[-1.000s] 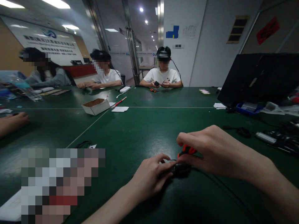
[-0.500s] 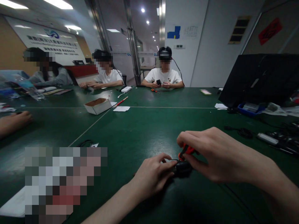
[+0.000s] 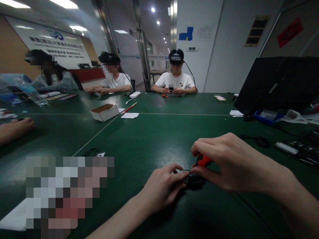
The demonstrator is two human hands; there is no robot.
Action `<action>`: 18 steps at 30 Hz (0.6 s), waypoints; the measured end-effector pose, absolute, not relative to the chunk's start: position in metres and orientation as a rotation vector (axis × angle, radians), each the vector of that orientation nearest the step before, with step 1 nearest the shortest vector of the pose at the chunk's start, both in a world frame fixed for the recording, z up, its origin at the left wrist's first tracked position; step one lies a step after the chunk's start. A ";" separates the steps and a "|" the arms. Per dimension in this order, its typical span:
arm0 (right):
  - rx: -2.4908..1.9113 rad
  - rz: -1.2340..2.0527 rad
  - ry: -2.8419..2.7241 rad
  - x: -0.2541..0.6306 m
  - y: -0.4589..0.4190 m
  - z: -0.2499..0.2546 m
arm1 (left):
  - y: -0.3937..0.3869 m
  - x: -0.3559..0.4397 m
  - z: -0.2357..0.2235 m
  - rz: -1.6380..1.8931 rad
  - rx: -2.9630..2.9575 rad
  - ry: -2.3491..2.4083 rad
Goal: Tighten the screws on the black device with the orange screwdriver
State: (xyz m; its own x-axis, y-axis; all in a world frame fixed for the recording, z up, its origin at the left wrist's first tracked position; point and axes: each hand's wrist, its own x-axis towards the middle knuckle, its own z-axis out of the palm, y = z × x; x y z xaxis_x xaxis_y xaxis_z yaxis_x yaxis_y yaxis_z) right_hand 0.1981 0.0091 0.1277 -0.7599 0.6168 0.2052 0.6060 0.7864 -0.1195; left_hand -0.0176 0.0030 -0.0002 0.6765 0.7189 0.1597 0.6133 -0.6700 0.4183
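My right hand (image 3: 224, 162) pinches the orange-and-black handle of a screwdriver (image 3: 203, 160) between thumb and fingers. The tool's tip is hidden, close over a small black device (image 3: 195, 179) lying on the green table (image 3: 159, 139). My left hand (image 3: 161, 187) rests low on the table, its fingers closed against the left end of that device. Exactly what kind of device it is cannot be made out. A thin black cable (image 3: 254, 209) runs along the table below my right wrist.
A white box (image 3: 104, 113) stands beyond my hands, near a red pencil-like stick (image 3: 129, 108) and paper (image 3: 130, 115). A dark monitor (image 3: 276, 86) and cables (image 3: 302, 146) occupy the right side. Co-workers sit across; another person's hand (image 3: 17, 129) is at left.
My right hand has turned the screwdriver handle back and forth slightly, with small shifts of the fingers. My left hand stays on the black device. The view has shifted a little.
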 end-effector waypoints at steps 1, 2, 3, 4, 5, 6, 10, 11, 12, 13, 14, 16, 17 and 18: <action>-0.940 0.113 -2.755 0.198 0.008 0.129 | 0.003 -0.017 0.000 0.446 2.553 1.045; -0.927 0.149 -2.766 0.199 0.006 0.130 | 0.003 -0.017 0.001 0.444 2.549 1.041; -0.920 0.173 -2.774 0.199 0.006 0.130 | 0.003 -0.017 0.001 0.440 2.548 1.042; -0.920 0.185 -2.779 0.199 0.005 0.130 | 0.003 -0.017 0.001 0.436 2.548 1.046; -0.927 0.182 -2.780 0.199 0.005 0.130 | 0.003 -0.017 0.001 0.433 2.550 1.053; -0.940 0.167 -2.778 0.199 0.006 0.129 | 0.003 -0.017 0.001 0.430 2.553 1.057; -0.963 0.011 -2.761 0.199 0.011 0.125 | 0.003 -0.018 0.000 0.438 2.559 1.071; -0.957 -0.028 -2.758 0.199 0.012 0.124 | 0.003 -0.018 0.000 0.441 2.560 1.076; -0.953 -0.055 -2.759 0.199 0.013 0.123 | 0.003 -0.018 0.000 0.445 2.560 1.079; -0.948 -0.070 -2.764 0.199 0.014 0.123 | 0.003 -0.018 -0.001 0.449 2.560 1.080; -0.942 -0.078 -2.772 0.198 0.014 0.123 | 0.003 -0.018 -0.001 0.453 2.559 1.076; -0.935 -0.091 -2.783 0.198 0.013 0.123 | 0.003 -0.017 -0.001 0.458 2.550 1.066; -0.933 -0.097 -2.784 0.198 0.013 0.123 | 0.003 -0.017 -0.001 0.459 2.545 1.062; -0.928 -0.096 -2.783 0.198 0.012 0.123 | 0.003 -0.017 -0.001 0.459 2.541 1.061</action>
State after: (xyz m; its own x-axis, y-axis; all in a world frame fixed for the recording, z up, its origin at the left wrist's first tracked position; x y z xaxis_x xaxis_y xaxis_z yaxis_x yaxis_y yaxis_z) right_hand 0.1978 0.0121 0.1235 -0.7808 0.5866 0.2150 0.6000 0.8000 -0.0034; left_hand -0.0170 0.0025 -0.0013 0.6674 0.7272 0.1602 0.6145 -0.6594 0.4330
